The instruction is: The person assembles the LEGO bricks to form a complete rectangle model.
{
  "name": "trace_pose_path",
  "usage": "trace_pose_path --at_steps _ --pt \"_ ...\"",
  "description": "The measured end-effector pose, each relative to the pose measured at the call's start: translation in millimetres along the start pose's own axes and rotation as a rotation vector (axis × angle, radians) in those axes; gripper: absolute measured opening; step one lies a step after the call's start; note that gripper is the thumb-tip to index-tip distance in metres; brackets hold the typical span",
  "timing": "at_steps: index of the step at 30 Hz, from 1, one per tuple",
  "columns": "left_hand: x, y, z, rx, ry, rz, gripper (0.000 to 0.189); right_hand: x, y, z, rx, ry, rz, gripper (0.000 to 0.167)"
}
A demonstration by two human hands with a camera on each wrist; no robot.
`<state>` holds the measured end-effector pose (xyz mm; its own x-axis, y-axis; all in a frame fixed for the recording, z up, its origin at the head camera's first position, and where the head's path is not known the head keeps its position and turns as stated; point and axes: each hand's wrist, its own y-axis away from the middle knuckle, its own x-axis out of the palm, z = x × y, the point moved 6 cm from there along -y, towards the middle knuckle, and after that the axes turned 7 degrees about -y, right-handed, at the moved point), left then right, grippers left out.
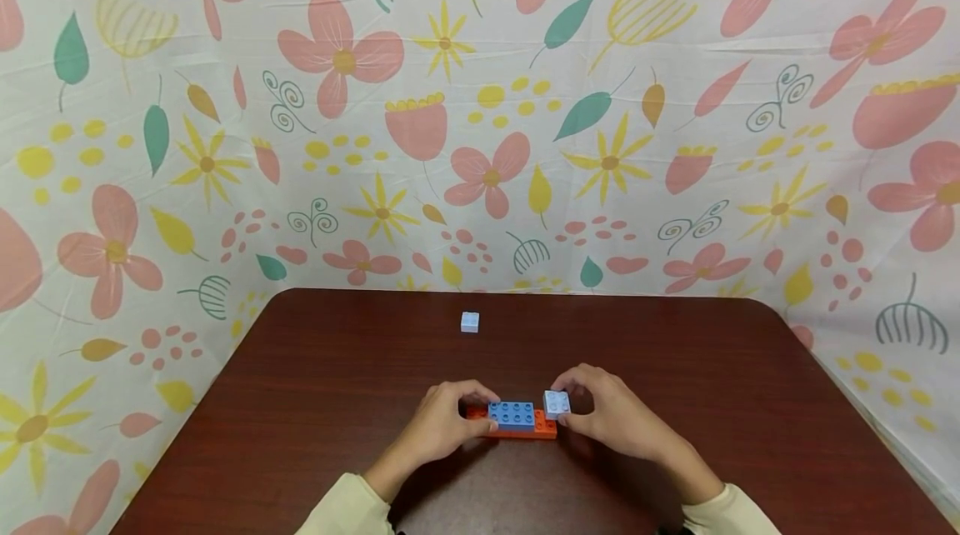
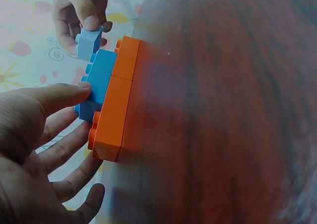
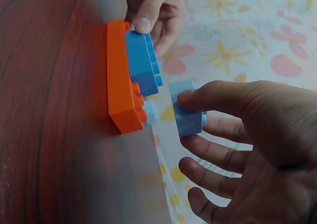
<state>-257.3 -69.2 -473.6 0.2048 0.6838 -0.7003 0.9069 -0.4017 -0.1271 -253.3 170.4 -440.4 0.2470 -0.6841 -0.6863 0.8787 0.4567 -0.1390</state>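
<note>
A blue brick (image 1: 512, 415) sits on a base row of orange bricks (image 2: 115, 105), with orange studs showing at both ends. My left hand (image 1: 441, 425) pinches the blue brick near its left end, thumb on the near side and fingers behind. In my right hand (image 1: 617, 413) a light blue square brick (image 1: 557, 404) is held between thumb and fingers. The right wrist view shows this light blue brick (image 3: 185, 107) raised above the orange studs at the right end, apart from them. Two orange bricks stand end to end, a seam visible in the left wrist view.
Another light blue square brick (image 1: 469, 322) lies farther back on the dark brown table (image 1: 360, 343). Behind the table's far edge hangs a white cloth (image 1: 420, 252) printed with flowers and leaves.
</note>
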Motion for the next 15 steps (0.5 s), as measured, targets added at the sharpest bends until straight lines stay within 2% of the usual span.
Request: trace_pose_path --at_steps 15 --pt "0.6 -0.6 1.3 -0.008 -0.008 -0.005 0.023 15.4 -0.9 -0.3 0.017 -0.002 0.01 0.027"
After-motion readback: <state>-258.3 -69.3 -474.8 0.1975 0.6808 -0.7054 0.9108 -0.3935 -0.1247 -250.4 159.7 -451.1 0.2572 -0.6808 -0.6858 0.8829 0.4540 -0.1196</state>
